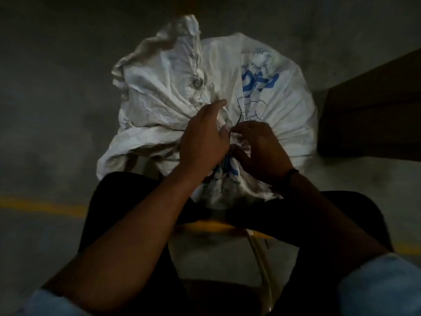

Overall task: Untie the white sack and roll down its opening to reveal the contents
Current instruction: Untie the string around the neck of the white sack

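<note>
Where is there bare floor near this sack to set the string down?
Bare floor lies left of the white sack, beyond the yellow line. The right is crowded: a brown box sits close. At the neck, left hand and right hand crowd the string.

Light: dim, flat, source unseen | brightest: sack (159, 92), greyish | shadows: deep over lap (118, 201), detail lost | focus: soft, mild blur throughout | edges: wide-angle bending, floor (45, 110) darkening at corners

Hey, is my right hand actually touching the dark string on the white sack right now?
Touching. The head view shows the right hand pinching the dark string at the gathered neck of the white sack.
</note>
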A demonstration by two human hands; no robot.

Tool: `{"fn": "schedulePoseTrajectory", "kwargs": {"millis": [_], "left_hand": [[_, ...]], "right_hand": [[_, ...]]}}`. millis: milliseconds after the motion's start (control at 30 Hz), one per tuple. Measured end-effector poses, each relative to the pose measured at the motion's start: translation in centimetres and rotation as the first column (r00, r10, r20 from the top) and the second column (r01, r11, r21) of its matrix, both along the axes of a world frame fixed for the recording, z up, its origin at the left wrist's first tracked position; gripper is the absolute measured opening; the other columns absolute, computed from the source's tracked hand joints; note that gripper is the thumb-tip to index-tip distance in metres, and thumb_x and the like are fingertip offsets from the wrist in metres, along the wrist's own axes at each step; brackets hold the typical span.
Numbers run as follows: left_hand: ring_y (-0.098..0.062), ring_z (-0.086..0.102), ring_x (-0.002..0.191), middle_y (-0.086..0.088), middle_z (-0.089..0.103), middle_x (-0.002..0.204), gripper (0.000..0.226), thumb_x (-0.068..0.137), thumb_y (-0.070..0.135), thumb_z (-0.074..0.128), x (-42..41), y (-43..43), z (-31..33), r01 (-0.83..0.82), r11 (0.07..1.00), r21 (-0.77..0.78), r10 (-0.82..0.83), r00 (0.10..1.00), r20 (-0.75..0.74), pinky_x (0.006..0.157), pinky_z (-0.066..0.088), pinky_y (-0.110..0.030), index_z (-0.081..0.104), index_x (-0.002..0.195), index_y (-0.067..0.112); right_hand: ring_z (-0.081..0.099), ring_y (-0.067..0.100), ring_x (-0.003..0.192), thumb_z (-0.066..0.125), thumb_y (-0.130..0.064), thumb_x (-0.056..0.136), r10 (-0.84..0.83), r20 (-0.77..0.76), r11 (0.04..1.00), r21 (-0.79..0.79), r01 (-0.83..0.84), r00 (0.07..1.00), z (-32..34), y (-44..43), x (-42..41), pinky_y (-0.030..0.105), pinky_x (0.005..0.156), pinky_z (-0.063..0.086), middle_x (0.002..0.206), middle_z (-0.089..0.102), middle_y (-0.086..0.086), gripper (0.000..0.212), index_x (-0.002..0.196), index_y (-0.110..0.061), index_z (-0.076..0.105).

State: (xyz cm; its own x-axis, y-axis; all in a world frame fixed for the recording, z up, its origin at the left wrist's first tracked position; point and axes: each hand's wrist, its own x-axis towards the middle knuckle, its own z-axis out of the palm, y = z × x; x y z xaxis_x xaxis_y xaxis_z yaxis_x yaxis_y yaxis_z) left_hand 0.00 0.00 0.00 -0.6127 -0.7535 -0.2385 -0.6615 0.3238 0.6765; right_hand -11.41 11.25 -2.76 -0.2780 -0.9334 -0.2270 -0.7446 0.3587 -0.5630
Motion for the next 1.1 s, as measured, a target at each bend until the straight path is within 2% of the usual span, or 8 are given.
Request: {"fn": "schedulePoseTrajectory", "kwargs": {"millis": [67,167,267,400,500,767,933,1100], "left_hand": [[-0.015,0.064,0.106,0.008,0.066,0.122,0.049,0.087,0.015,0.053,-0.7,-0.8,-2.0,0.069,0.998,-0.008,-0.069,0.998,0.003,0.091,0.053,-0.037,0.053,0.134,0.029],[-0.013,0.066,0.099,0.007,0.071,0.114,0.043,0.087,0.014,0.056,-1.4,-2.3,-4.0,0.177,0.984,0.014,-0.178,0.982,0.063,0.087,0.054,-0.034,0.059,0.128,0.029],[-0.021,0.063,0.107,0.0,0.07,0.116,0.039,0.087,0.025,0.06,-1.2,-2.3,-5.0,0.304,0.952,-0.018,-0.297,0.94,0.166,0.092,0.053,-0.039,0.062,0.125,0.031],[-0.033,0.056,0.111,-0.015,0.057,0.123,0.041,0.088,0.033,0.062,-0.4,-0.9,-5.3,0.351,0.934,-0.065,-0.321,0.906,0.276,0.097,0.049,-0.04,0.058,0.128,0.037],[-0.034,0.051,0.117,-0.013,0.057,0.126,0.043,0.09,0.032,0.059,-0.1,-0.2,-5.1,0.411,0.901,-0.141,-0.345,0.874,0.342,0.097,0.044,-0.038,0.055,0.133,0.037],[-0.032,0.047,0.12,-0.001,0.061,0.128,0.036,0.09,0.035,0.059,2.1,-0.2,-4.9,0.493,0.839,-0.23,-0.413,0.853,0.32,0.095,0.044,-0.04,0.063,0.125,0.034],[-0.008,0.067,0.103,0.007,0.073,0.109,0.039,0.071,0.02,0.083,3.8,-1.3,-4.2,0.431,0.902,0.003,-0.429,0.899,0.083,0.095,0.055,-0.035,0.073,0.109,0.025],[-0.005,0.067,0.099,0.008,0.073,0.108,0.047,0.065,0.021,0.088,4.0,-1.5,-4.2,0.441,0.898,0.003,-0.436,0.887,0.15,0.093,0.055,-0.03,0.071,0.109,0.026]], "right_hand": [[0.055,0.032,0.109,0.05,-0.036,0.086,0.021,-0.059,1.0,-0.019,-0.022,0.998,-1.9,-0.4,-0.8,0.041,0.094,0.041,0.12,0.06,0.01,0.043,0.12,-0.012,0.06],[0.054,0.032,0.111,0.042,-0.026,0.087,0.046,-0.104,0.998,-0.034,-0.05,0.993,-3.9,-1.7,-2.0,0.039,0.094,0.041,0.129,0.056,0.01,0.046,0.128,-0.013,0.056],[0.056,0.033,0.108,0.037,-0.023,0.083,0.125,-0.172,0.991,-0.021,-0.13,0.977,-5.0,-1.8,-2.3,0.043,0.092,0.044,0.128,0.058,0.008,0.051,0.131,-0.018,0.054],[0.051,0.035,0.098,0.05,-0.011,0.088,0.124,-0.239,0.992,0.029,-0.12,0.963,-5.1,-0.5,-0.8,0.047,0.082,0.048,0.115,0.061,0.01,0.038,0.123,-0.018,0.06],[0.05,0.035,0.095,0.053,-0.011,0.089,0.103,-0.321,0.992,-0.032,-0.12,0.941,-4.2,0.2,0.3,0.045,0.075,0.049,0.106,0.061,0.011,0.029,0.113,-0.016,0.067],[0.052,0.036,0.091,0.056,-0.019,0.088,0.056,-0.459,0.991,-0.08,-0.104,0.887,-3.7,1.3,2.3,0.045,0.071,0.049,0.101,0.058,0.014,0.02,0.101,-0.011,0.068],[0.053,0.035,0.093,0.059,-0.023,0.089,0.002,-0.461,0.993,-0.105,-0.056,0.888,-3.6,2.2,3.2,0.04,0.071,0.047,0.099,0.058,0.013,0.021,0.106,-0.015,0.068],[0.053,0.036,0.097,0.059,-0.028,0.089,0.008,-0.455,0.997,-0.061,-0.04,0.89,-3.2,2.1,3.6,0.04,0.076,0.045,0.101,0.059,0.016,0.023,0.105,-0.014,0.068]]}}
